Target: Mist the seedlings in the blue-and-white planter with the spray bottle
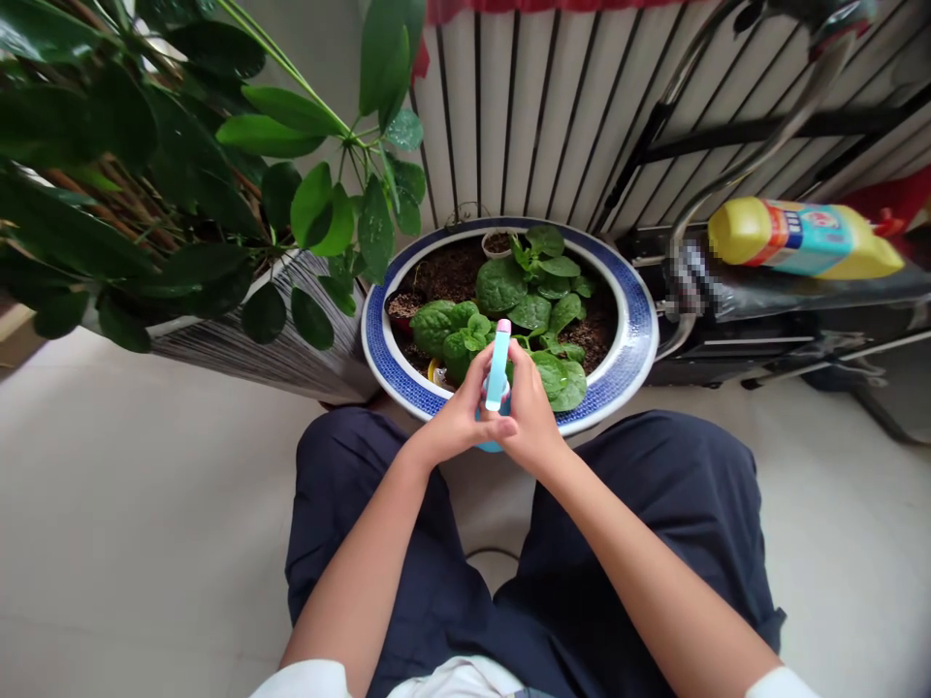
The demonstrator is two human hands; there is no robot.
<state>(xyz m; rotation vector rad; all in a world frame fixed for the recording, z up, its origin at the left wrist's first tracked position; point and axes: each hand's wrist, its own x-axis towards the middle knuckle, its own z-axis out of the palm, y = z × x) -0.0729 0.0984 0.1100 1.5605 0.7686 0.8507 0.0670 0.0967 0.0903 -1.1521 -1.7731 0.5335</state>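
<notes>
Both hands meet over the near rim of a round white ceramic planter with a blue patterned rim [640,320], which sits on the pale tiled floor [145,504] just in front of the person's knees. The left hand [455,422] and the right hand [534,417] are closed together around a slim light-blue plastic spray bottle with a pink tip [498,368], held upright with its pink end above the broad-leaved green seedlings [528,310] growing in dark soil. The bottle's base is hidden by the fingers.

The grip is crowded at the bottom of the bottle, so it looks liable to tip forward onto the tender leaves and bruise them. Beside the planter, a tall dark-leaved potted shrub [145,145] stands close, and a yellow plastic bottle with a printed label [800,237] lies on a dark rack to the right.
</notes>
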